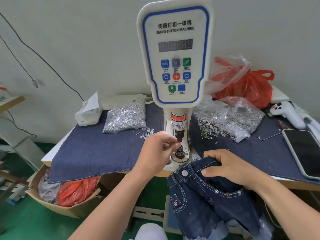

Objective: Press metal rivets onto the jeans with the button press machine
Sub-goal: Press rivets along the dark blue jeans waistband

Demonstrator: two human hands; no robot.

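At the button press machine [175,54], left hand [155,149] pinching rivet, right hand [230,168] gripping jeans [207,196], waistband upward.

I see bare blue cloth [90,149] on the desk's left side with room to pass, but my left grip [156,149] fills the press gap [180,144], and rivet bags [126,116] crowd behind.

Pale wall [86,40], green floor [26,226]
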